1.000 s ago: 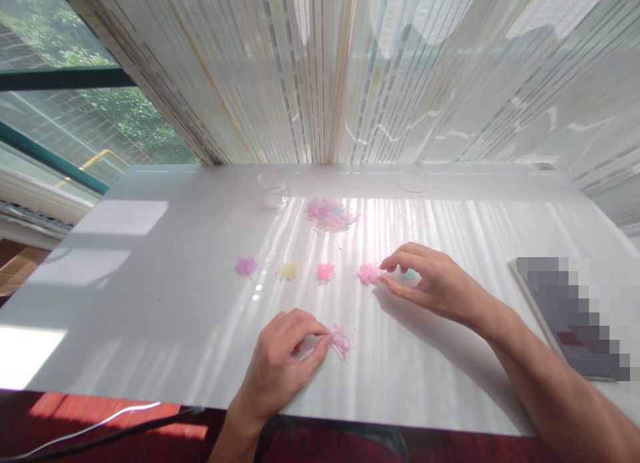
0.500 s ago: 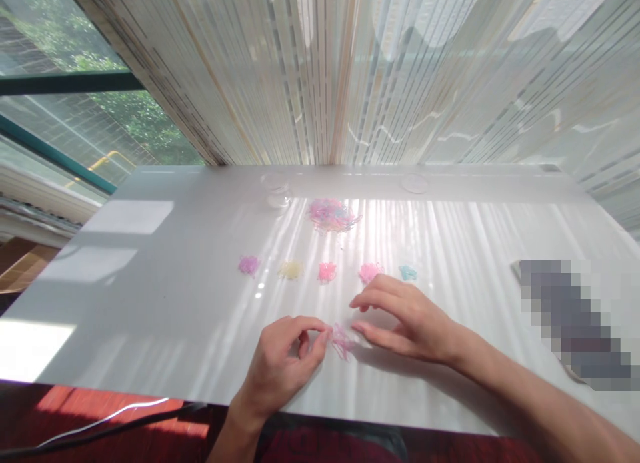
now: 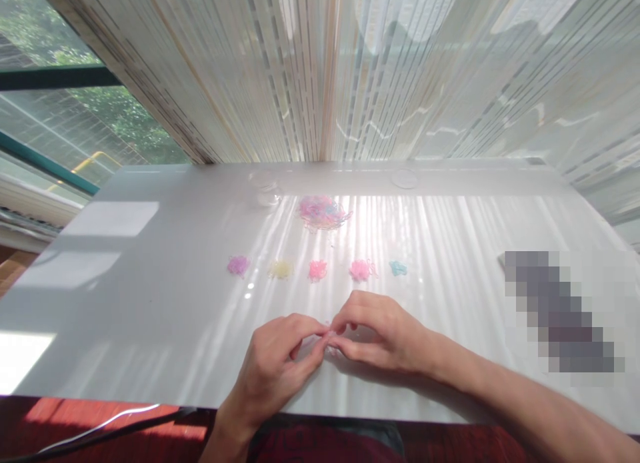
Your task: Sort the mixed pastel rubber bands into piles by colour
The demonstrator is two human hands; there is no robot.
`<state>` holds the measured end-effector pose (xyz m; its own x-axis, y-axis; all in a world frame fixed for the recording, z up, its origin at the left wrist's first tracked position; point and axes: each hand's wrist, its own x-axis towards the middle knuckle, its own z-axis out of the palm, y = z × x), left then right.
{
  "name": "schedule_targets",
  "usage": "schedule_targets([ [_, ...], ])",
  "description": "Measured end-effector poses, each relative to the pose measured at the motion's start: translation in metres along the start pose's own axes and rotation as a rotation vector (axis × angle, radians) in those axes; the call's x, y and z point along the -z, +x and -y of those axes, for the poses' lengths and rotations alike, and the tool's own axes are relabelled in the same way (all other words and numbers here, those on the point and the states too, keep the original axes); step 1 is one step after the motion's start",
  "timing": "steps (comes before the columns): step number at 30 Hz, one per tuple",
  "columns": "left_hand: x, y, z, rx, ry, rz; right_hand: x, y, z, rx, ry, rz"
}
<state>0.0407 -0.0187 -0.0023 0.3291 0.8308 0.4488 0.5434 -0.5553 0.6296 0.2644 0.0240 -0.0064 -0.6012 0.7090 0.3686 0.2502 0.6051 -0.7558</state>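
Observation:
Fingertips meet near the front of the white table [image 3: 190,343]. My left hand [image 3: 274,358] pinches a small bunch of pinkish-purple rubber bands [image 3: 332,350], mostly hidden by the fingers. From the right, my right hand [image 3: 387,331] has its thumb and fingers closed on the same bunch. Beyond the hands lies a row of small rubber-band piles: a purple pile [image 3: 239,266], a yellow pile [image 3: 280,270], a coral pile [image 3: 317,270], a pink pile [image 3: 362,270] and a blue-green pile [image 3: 398,268]. Farther back is a larger mixed-colour heap [image 3: 324,212].
A clear container [image 3: 266,191] stands at the back, left of the mixed heap. A clear round lid [image 3: 404,178] lies at the back right. A pixelated flat object [image 3: 560,310] is on the right. Curtains [image 3: 320,70] hang behind the table.
My right hand has moved left and closed its fingers on the bunch beside my left fingertips. My left hand keeps its pinch. The whole view has shifted slightly.

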Motion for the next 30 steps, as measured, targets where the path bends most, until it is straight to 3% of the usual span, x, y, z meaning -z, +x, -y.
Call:
schedule_targets([
  [5, 0.002, 0.003, 0.001, -0.022, 0.018, 0.012, 0.002, 0.002, 0.001, -0.002, 0.028, -0.022],
  [16, 0.003, 0.004, 0.004, 0.086, -0.086, -0.032, 0.004, 0.003, -0.001, 0.015, -0.034, -0.046],
  [21, 0.005, 0.01, 0.008, 0.194, 0.134, -0.132, 0.007, 0.003, -0.005, 0.001, -0.163, -0.043],
  [25, 0.003, 0.024, 0.01, 0.288, 0.299, -0.243, 0.009, 0.003, -0.008, -0.027, -0.186, 0.036],
  [30, -0.006, 0.042, 0.01, 0.402, 0.369, -0.256, 0.008, 0.002, -0.01, -0.057, -0.191, 0.144],
])
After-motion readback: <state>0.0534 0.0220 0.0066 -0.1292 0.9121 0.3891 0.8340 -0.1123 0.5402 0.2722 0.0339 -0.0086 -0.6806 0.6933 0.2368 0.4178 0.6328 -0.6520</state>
